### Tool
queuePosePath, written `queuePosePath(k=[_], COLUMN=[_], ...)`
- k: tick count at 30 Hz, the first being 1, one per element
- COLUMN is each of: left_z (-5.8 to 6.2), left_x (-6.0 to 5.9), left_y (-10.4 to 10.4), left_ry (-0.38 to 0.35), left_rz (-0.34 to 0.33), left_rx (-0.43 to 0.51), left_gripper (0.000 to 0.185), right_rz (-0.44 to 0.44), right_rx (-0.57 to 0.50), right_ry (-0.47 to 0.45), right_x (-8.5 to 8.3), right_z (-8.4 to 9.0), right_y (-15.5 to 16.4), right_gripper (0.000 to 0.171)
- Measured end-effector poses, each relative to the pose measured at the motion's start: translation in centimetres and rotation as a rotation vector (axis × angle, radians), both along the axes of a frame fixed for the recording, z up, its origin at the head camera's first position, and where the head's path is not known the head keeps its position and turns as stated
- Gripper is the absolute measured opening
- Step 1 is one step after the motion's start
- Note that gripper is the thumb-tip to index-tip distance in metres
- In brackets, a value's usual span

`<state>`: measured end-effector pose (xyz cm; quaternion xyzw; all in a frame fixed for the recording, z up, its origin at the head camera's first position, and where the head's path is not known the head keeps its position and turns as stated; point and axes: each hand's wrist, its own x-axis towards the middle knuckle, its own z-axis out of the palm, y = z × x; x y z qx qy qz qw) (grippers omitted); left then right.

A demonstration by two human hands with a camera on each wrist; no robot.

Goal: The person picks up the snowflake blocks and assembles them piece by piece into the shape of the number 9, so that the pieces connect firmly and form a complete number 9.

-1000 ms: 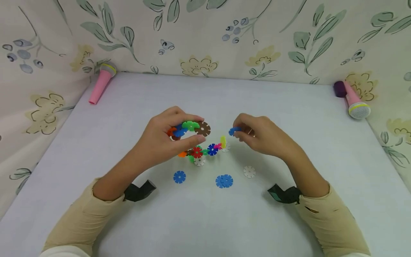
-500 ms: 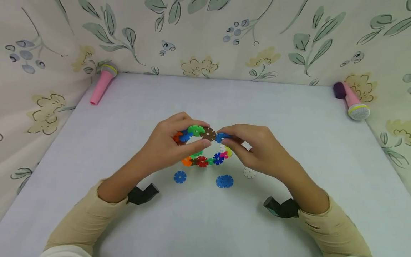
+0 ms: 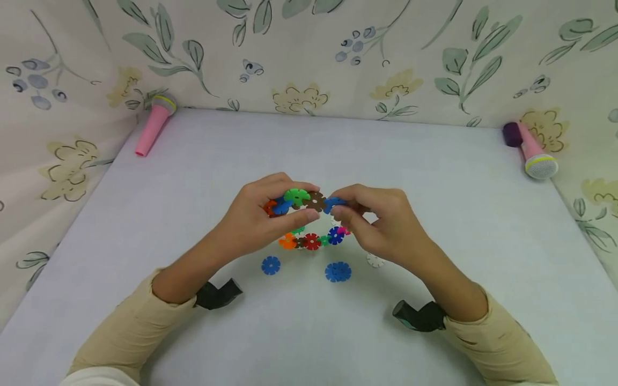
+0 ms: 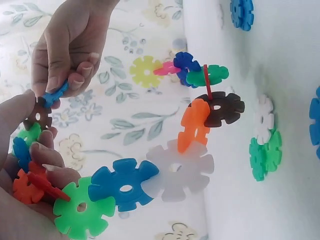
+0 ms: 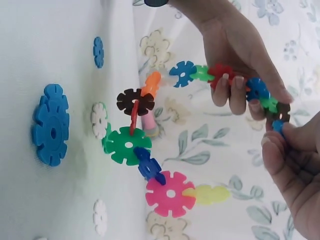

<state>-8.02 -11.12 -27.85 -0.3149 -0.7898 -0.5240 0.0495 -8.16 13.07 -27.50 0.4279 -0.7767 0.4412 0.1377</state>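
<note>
My left hand (image 3: 263, 217) pinches a brown snowflake disc (image 3: 316, 201) between thumb and fingers. That disc ends a linked chain of colourful notched plastic discs, which loops down below the hands through a red disc (image 3: 311, 241). My right hand (image 3: 386, 220) pinches a blue snowflake disc (image 3: 333, 205) by thumb and fingertips, its edge against the brown one. How deeply their slots engage cannot be told. In the left wrist view, a green disc (image 4: 82, 207) hangs by the left fingers. The chain's other end, a yellow disc (image 5: 212, 194), dangles free in the right wrist view.
On the white table lie a loose blue disc (image 3: 271, 265), overlapping blue discs (image 3: 338, 272) and a white disc (image 3: 375, 260). White and green discs (image 4: 265, 155) lie beneath the chain. Pink toy microphones rest at back left (image 3: 154, 126) and back right (image 3: 533, 153).
My right hand has come left with the blue disc and brought it against the brown disc. The left hand and the chain have shifted slightly right.
</note>
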Motion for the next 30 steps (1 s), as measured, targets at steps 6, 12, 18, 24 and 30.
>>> queuePosePath(k=[6,12,18,24,30], left_z=[-0.2,-0.3,-0.5,0.1,0.5], left_x=[0.0,0.2,0.2,0.2,-0.1], left_y=[0.2,0.4,0.7,0.3,-0.2], left_ry=[-0.019,-0.041,-0.039,0.016,0.038], left_rz=[-0.009,-0.024,-0.039,0.017,0.108], left_rx=[0.005,0.002,-0.03,0.023,0.178], left_gripper=[0.034,0.033,0.034,0.034,0.037], right_rz=[-0.029,-0.053,-0.05,-0.051,-0.105], right_rx=[0.002,0.033,0.057,-0.021,0.059], right_ry=[-0.001,-0.023,-0.056,-0.005,-0.054], right_x=[0.4,0.8,1.0,0.2,-1.3], right_z=[0.0,0.3,0.2,0.6,1.7], right_y=[-0.1,0.0,0.1,0.1,2.2], right_gripper=[0.022,0.021,0.018,0.034,0.059])
